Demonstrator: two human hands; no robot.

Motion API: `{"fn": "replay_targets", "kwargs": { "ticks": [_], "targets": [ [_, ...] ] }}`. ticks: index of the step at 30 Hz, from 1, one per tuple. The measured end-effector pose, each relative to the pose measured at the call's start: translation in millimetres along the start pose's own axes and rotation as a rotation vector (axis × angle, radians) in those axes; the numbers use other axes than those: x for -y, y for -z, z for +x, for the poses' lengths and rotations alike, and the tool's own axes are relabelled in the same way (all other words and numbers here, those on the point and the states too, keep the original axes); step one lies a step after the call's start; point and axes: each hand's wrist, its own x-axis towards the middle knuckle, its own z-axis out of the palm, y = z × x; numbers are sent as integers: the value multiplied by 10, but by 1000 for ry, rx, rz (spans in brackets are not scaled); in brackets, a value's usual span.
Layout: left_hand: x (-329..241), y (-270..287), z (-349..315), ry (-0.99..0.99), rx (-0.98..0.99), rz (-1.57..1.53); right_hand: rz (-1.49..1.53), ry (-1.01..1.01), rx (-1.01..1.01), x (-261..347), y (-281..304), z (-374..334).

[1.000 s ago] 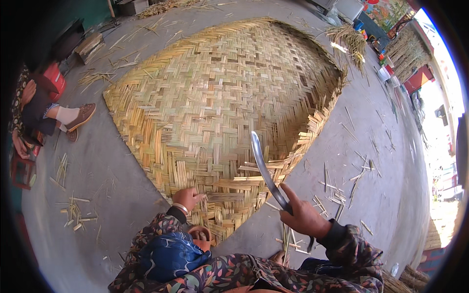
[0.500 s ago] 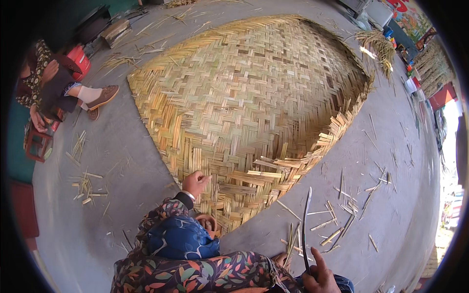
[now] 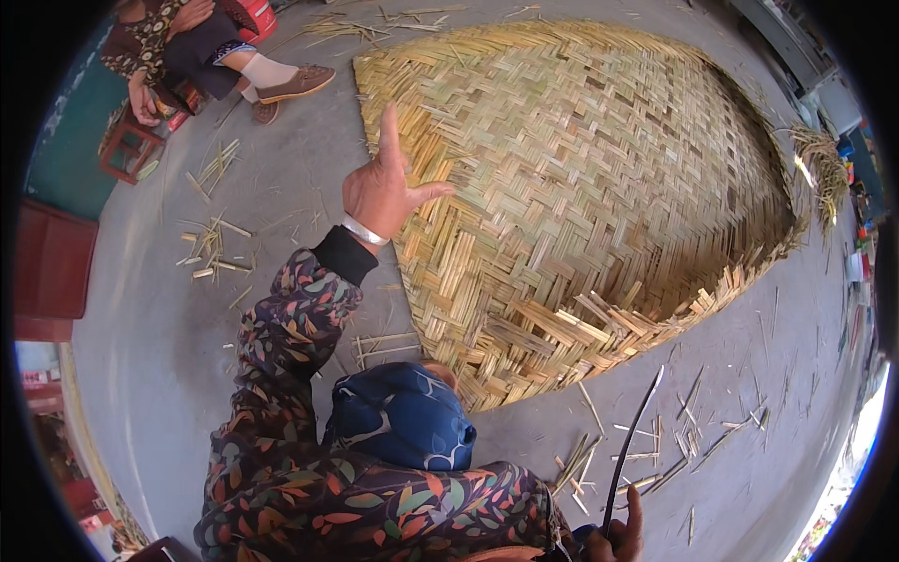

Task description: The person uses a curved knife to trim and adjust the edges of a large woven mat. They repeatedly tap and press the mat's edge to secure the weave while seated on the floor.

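A large woven mat of split cane (image 3: 581, 178) lies on the floor before me, its right side curling up and loose strip ends jutting from its near right edge. My left hand (image 3: 378, 192) is held out over the mat's left border, thumb and index finger spread wide, the other fingers mostly hidden; it grips nothing. At the lower right my right hand (image 3: 623, 543) is closed around the lower end of a long, thin curved knife (image 3: 629, 440), index finger raised along it. The blade points up and away, apart from the mat. My blue-clad knee (image 3: 398, 417) is beside the mat's near corner.
Cane offcuts (image 3: 213, 248) lie scattered on the grey floor at left, with more cut pieces (image 3: 688, 440) at right. A seated person's shoe (image 3: 295, 84) is at far left near a small red stool (image 3: 131, 148). A dried bundle (image 3: 819, 173) lies at far right.
My left hand has moved from the mat's near edge forward along its left side, opening thumb and index finger. The view has shifted left. The curved knife stays in my right hand.
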Motion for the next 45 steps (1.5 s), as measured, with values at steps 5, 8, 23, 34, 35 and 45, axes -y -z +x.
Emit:
{"fn": "replay_targets", "kwargs": {
  "ticks": [5,8,23,34,35,45],
  "targets": [
    [118,427,404,-147,-178,169,-159,29,190,-128,207,161],
    [136,450,481,-161,-241,259,-239,-35,290,-268,319,290],
    [764,-297,-101,545,131,-368,-214,94,257,-15,225,268],
    [1124,419,-397,331,-44,28,-251,131,234,90,168,171],
    [1104,545,-335,300,-58,42,-256,134,223,101,171,177],
    [142,1313,-257,148,-296,-9,-281,146,197,126,95,213]
  ]
}}
